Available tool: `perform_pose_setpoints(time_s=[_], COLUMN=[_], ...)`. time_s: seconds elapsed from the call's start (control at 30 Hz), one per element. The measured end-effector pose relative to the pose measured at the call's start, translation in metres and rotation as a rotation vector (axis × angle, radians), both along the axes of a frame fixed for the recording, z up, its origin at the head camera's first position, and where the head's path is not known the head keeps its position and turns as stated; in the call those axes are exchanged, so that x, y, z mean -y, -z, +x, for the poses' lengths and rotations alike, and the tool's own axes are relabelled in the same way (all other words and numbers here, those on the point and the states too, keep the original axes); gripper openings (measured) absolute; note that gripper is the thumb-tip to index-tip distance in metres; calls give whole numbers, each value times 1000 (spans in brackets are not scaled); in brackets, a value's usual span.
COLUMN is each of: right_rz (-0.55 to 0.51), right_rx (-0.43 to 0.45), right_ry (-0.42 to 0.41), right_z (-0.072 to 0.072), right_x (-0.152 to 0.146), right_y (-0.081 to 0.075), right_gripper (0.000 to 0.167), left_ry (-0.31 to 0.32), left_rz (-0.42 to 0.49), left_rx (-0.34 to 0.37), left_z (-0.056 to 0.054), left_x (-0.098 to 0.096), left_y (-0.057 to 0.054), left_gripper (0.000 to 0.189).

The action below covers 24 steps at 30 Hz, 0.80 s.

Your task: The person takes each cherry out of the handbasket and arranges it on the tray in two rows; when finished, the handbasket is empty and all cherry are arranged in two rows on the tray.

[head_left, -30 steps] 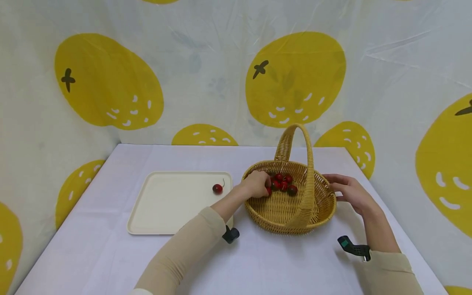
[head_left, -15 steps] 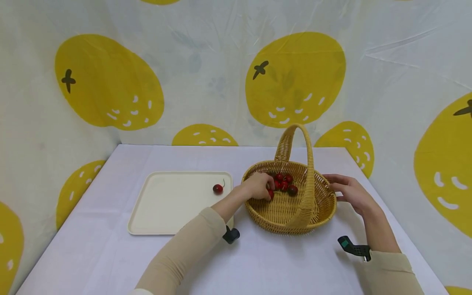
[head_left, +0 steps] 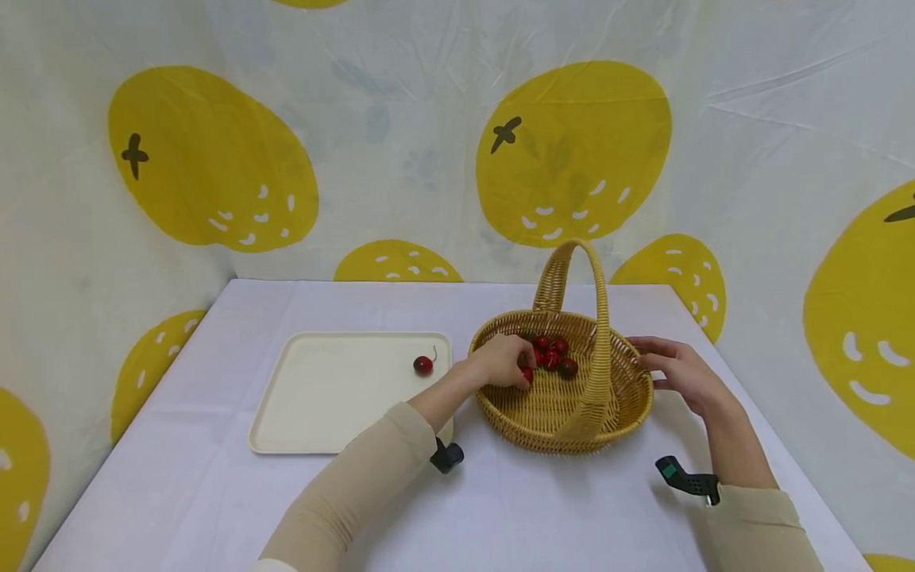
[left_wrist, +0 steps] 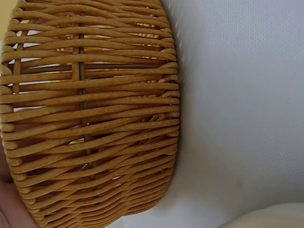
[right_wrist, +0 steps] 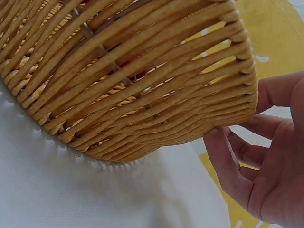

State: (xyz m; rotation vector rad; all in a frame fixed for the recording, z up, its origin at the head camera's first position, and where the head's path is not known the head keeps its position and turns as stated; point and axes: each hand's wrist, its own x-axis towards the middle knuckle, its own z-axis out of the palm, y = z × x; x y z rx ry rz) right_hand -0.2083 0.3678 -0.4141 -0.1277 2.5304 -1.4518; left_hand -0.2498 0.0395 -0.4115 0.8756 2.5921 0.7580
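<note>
Inside the basket (head_left: 536,407) my right hand (head_left: 684,375) grips, the cherry (head_left: 527,375) pinched in the fingers (head_left: 525,351) of my left hand (head_left: 503,361), beside other cherries (head_left: 551,360), has edged rightward this past second, so handling it seems unfinished.

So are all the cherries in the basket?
No, one cherry lies on the tray, outside the basket.
</note>
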Motion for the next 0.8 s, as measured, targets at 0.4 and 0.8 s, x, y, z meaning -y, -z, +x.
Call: perform_pose_setpoints(time_s=[0.4,0.8], right_rz=[0,-11], right_rx=[1,-3], right_ry=[-1,5], right_z=[2,3], right_x=[-1,0], right_y=[-1,-3], right_gripper=[49,50], left_ry=[-8,-81], left_rz=[87,326], left_rx=[-37,22], left_z=[10,14], left_x=[8,34], left_y=[-9,-13], left_gripper=[28,32])
